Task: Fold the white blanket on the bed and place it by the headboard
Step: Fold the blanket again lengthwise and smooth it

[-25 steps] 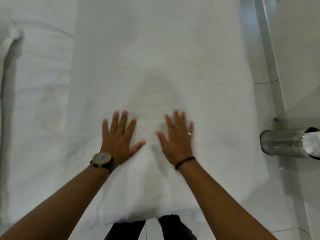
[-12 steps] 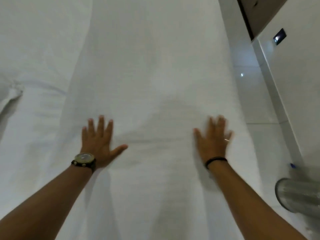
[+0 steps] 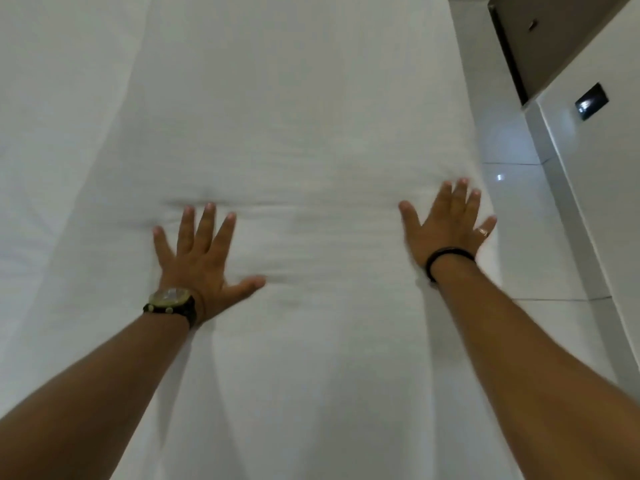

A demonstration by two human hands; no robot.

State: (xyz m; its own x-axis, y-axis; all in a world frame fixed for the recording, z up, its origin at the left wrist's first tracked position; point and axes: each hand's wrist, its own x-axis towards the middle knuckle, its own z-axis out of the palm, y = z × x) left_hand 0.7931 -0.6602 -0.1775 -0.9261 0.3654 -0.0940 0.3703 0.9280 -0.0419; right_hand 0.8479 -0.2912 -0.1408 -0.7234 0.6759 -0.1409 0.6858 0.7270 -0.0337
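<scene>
The blanket [image 3: 294,140] lies spread as a long white strip down the bed [image 3: 45,116], running away from the camera, its right edge close to the side of the mattress and its left edge marked by a soft fold line over the bed's white cover. Both hands are pressed flat on it, palms down, well apart. The left hand [image 3: 202,261] rests left of the strip's middle, fingers [image 3: 207,223] straight and fanned, thumb stuck out to the right, holding nothing; small creases bunch in the cloth just ahead of the fingertips and beside the thumb. A watch [image 3: 171,301] sits on that wrist. The right hand [image 3: 446,225] lies flat near the blanket's right edge, fingers straight and spread, also gripping nothing, its outline a little blurred. It wears a ring [image 3: 483,232] and a dark band [image 3: 446,256] round the wrist. Both bare forearms reach in from the bottom corners. To the right of the bed is a glossy tiled floor [image 3: 540,306], then a pale wall [image 3: 606,168] with a small dark plate [image 3: 591,101] on it, and a dark panel [image 3: 540,36] at the top right.
</scene>
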